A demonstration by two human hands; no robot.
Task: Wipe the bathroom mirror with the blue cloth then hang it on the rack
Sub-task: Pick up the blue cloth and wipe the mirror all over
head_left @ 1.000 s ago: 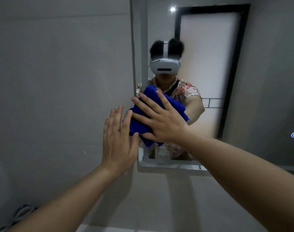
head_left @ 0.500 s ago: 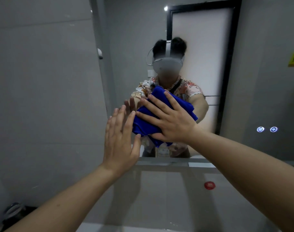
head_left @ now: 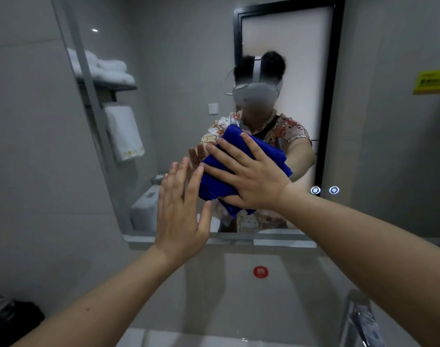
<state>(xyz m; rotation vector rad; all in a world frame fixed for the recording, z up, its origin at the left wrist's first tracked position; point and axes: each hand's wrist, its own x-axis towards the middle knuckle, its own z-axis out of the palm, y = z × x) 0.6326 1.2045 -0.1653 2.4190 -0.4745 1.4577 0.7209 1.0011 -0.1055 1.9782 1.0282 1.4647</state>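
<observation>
Blue cloth pressed flat to the mirror under the right hand, mid-wipe.

Bunched blue cloth (head_left: 241, 171) lies between the mirror (head_left: 178, 78) and the right hand (head_left: 251, 179), whose fingers are spread wide and straight across the fabric, thumb low; the palm pins the cloth against the glass and does not clutch it. The left hand (head_left: 181, 211) is flat and open against the glass just beside the cloth's left edge, fingers together and pointing up, holding nothing. The cloth's long axis runs obliquely, upper left to lower right, across the lower middle of the mirror. The rack (head_left: 108, 86) with white towels appears only as a reflection at the mirror's upper left, so it probably stands behind the person. Hanging will therefore call for a turn away from the glass, the right hand being the one on the cloth.
</observation>
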